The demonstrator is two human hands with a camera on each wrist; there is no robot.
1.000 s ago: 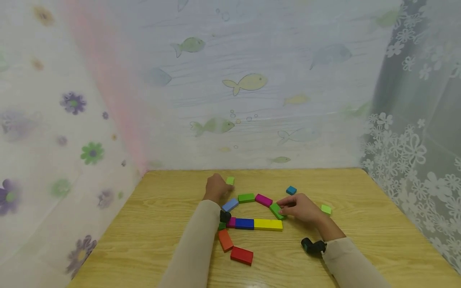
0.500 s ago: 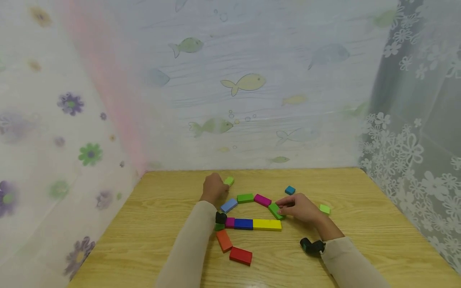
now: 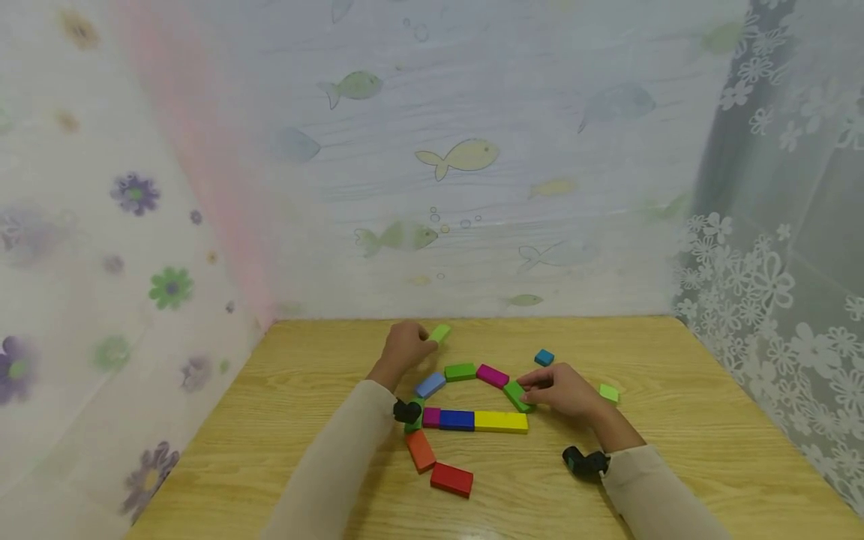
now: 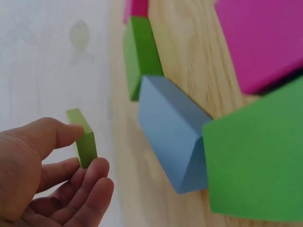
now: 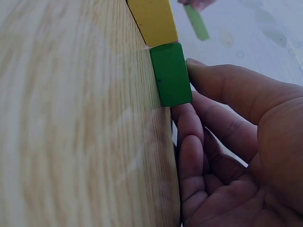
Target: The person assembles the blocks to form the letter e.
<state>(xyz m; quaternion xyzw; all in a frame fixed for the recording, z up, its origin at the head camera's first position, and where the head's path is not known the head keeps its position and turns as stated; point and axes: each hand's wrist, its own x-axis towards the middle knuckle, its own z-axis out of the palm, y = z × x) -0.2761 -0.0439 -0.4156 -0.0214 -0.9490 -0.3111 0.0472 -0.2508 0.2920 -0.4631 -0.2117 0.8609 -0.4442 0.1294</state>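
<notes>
My left hand pinches a light green block between thumb and fingers, beyond the far side of an arc of blocks. In the left wrist view the block stands apart from the others, tilted. At the arc's right end, my right hand holds a green block with thumb and fingers. The arc also has a magenta block, another green block, a light blue block and a green block at its left end, partly hidden by the left wrist camera in the head view.
Inside the arc a straight row holds a magenta, a blue block and a yellow block. An orange block and a red block curve toward the front. A small teal block and a lime block lie loose at right.
My left hand has shifted slightly right with the light green block, which now leans at a steeper slant. The right hand stays at its green block.
</notes>
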